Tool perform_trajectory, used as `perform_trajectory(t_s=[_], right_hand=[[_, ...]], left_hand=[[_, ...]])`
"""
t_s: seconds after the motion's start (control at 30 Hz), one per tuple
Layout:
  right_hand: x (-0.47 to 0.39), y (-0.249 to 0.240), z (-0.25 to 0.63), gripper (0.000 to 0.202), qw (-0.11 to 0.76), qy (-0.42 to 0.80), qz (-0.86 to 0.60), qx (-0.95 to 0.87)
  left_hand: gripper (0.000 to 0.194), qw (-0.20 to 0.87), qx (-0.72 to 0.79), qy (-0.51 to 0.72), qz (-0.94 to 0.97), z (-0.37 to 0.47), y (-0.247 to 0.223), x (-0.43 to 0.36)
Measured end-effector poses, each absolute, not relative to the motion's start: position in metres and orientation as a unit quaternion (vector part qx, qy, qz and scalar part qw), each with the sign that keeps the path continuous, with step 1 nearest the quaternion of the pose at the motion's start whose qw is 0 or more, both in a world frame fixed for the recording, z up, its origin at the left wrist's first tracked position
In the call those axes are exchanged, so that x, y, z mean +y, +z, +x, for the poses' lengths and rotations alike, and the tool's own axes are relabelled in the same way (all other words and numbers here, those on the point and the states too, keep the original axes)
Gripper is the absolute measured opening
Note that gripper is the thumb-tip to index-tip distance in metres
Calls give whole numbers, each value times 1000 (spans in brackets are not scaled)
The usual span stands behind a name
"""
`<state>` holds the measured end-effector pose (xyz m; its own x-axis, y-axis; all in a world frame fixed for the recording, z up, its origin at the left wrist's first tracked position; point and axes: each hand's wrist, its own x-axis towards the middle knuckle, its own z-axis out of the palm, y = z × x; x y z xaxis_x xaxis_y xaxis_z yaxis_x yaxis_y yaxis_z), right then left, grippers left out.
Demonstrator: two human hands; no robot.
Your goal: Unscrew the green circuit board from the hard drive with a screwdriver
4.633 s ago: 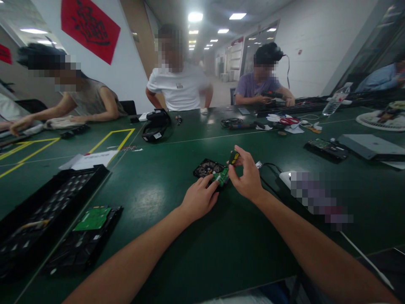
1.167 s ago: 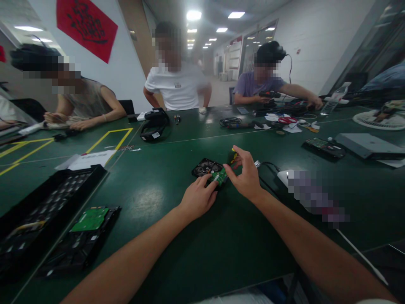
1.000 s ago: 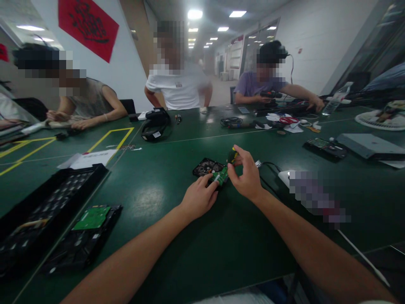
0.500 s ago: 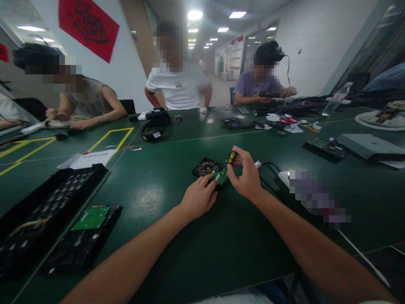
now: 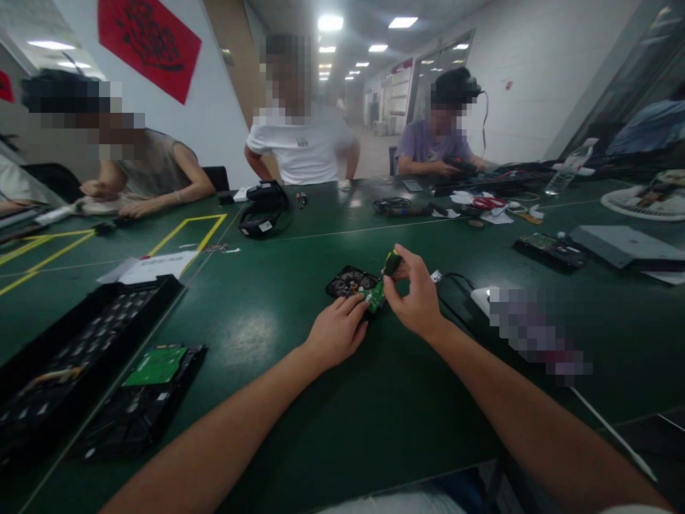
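A black hard drive (image 5: 349,281) with a green circuit board (image 5: 375,295) lies on the dark green table in front of me. My left hand (image 5: 337,330) is on its near side, fingertips on the board and thumb by the edge, holding the drive in place. Above the board's right end, my right hand (image 5: 416,294) pinches the black and yellow handle of a screwdriver (image 5: 392,262) between thumb and fingers. The handle stands roughly upright, slightly tilted. I cannot make out the screwdriver's tip against the board.
At left stand a long black tray (image 5: 90,343) and another drive (image 5: 144,400) with a green board. A white power strip (image 5: 484,303) is right of my hand. Farther right lie a third drive (image 5: 549,250) and a grey case (image 5: 626,246). Several people are across the table.
The screwdriver handle has turned between my right fingers: its yellow markings now face differently. My left hand stays on the drive.
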<state>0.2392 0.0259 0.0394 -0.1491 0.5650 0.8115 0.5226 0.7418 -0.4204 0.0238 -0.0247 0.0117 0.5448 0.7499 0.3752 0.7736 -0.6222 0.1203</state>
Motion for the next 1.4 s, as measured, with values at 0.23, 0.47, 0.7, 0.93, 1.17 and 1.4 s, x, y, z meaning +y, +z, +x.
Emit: perform_trajectory(t_s=[0.23, 0.47, 0.7, 0.93, 1.17, 1.4], right_hand=[[27, 39, 239, 66, 553, 7, -371, -746], [26, 39, 239, 65, 542, 33, -358, -760], [26, 41, 239, 63, 551, 22, -357, -754], [26, 40, 238, 64, 553, 31, -358, -752], [24, 43, 240, 61, 549, 14, -351, -759], [27, 38, 240, 65, 554, 30, -369, -746]], left_hand=[[43, 27, -430, -203, -879, 24, 11, -24], [44, 37, -429, -201, -880, 24, 9, -24], [43, 31, -428, -206, -879, 25, 8, -24], [43, 25, -432, -216, -875, 25, 6, -23], [33, 15, -432, -235, -871, 24, 9, -23], [28, 16, -447, -237, -862, 24, 8, -24]])
